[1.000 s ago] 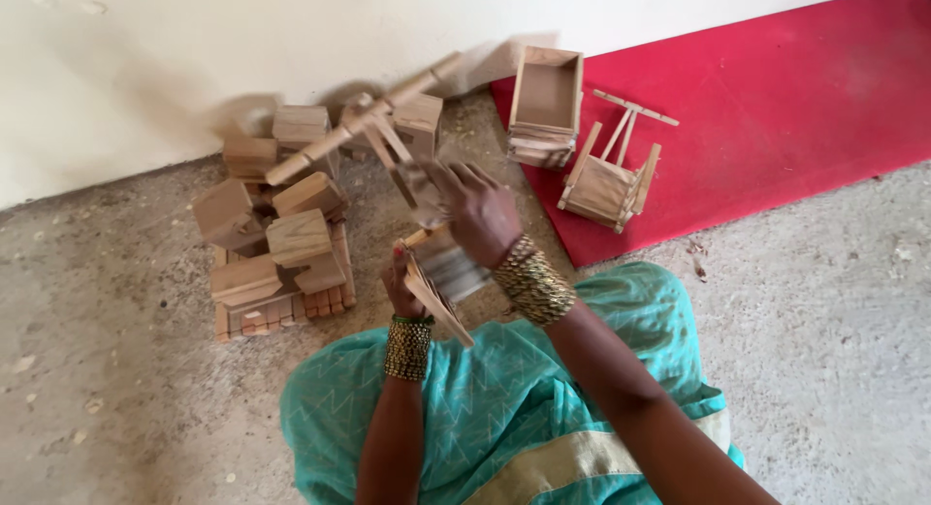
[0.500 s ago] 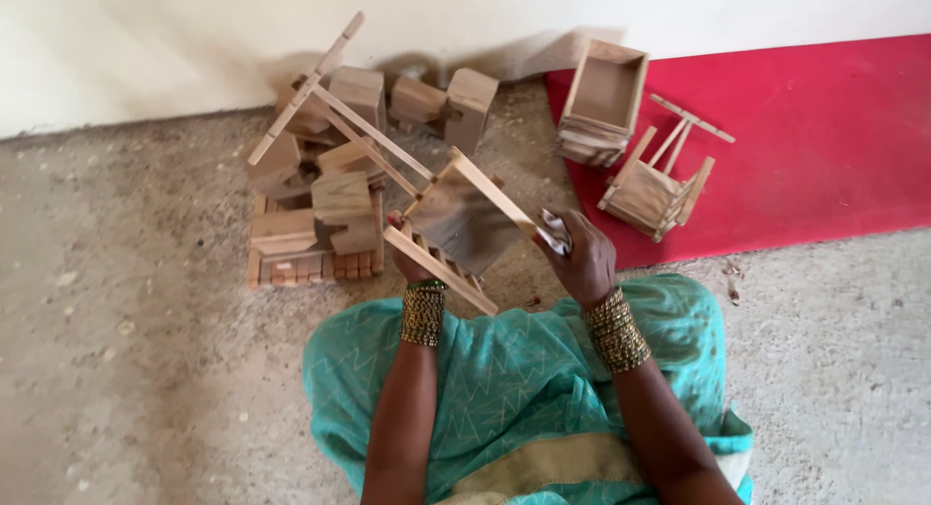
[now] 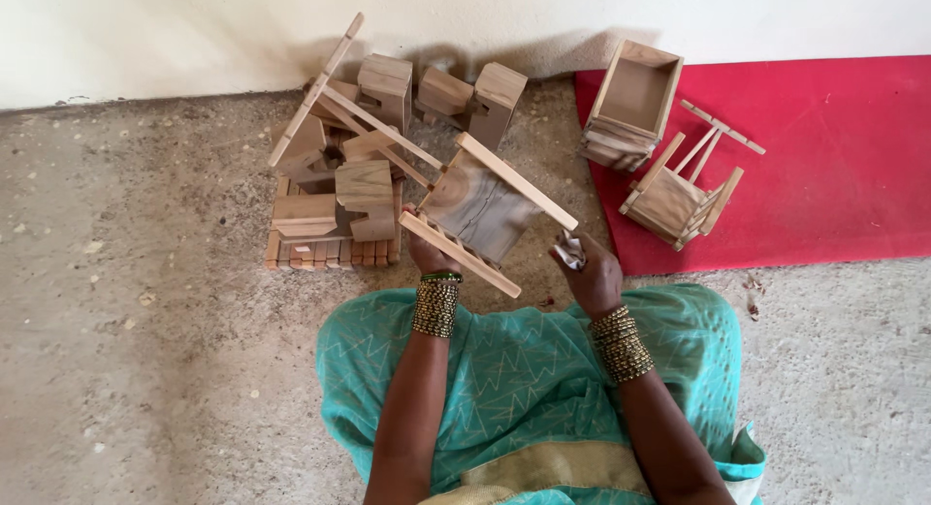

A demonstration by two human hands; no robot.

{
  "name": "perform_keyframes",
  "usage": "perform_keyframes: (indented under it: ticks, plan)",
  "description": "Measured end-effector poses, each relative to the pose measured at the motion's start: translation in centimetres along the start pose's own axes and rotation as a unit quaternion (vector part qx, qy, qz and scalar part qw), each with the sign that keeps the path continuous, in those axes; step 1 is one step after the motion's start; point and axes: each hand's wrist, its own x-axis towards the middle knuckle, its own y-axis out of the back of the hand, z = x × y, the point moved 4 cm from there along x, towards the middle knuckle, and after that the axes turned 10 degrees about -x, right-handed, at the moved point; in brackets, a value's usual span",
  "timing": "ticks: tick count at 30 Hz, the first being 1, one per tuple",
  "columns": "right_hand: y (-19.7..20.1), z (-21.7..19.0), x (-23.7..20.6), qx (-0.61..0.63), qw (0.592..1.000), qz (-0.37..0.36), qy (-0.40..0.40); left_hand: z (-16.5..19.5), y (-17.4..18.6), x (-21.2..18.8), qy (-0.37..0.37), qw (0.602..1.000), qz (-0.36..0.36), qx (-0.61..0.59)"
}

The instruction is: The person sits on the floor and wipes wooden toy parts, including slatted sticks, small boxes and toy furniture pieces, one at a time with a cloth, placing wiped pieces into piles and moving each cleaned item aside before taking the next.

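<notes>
Small pale wooden toy cart frame with long side rails (image 3: 485,206), tilted at frame centre, gripped by left hand (image 3: 427,255) at its lower rail. Right hand (image 3: 590,272) just right of it, closed on a small grey crumpled cloth (image 3: 570,249). Pile of wooden blocks (image 3: 335,190) upper left on concrete floor (image 3: 145,350); two finished carts on red mat (image 3: 824,166) upper right.

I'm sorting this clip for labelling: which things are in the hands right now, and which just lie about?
In hand:
left hand holds the wooden frame piece
right hand holds a small grey scrap

Lying about:
pile of wooden parts
open wooden box on the red mat
small wooden cart
</notes>
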Motion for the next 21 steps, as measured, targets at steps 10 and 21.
perform_keyframes:
  ticks: [10, 21]
  plan:
    - [-5.4, 1.5, -1.7, 0.264, 0.950, -0.134, -0.096, -1.7, 1.8, -0.1, 0.103, 0.988, 0.094, 0.060]
    - [-7.3, 4.0, -2.5, 0.643, 0.698, -0.117, -0.294, -6.3, -0.4, -3.0, 0.147, 0.919, -0.328, 0.162]
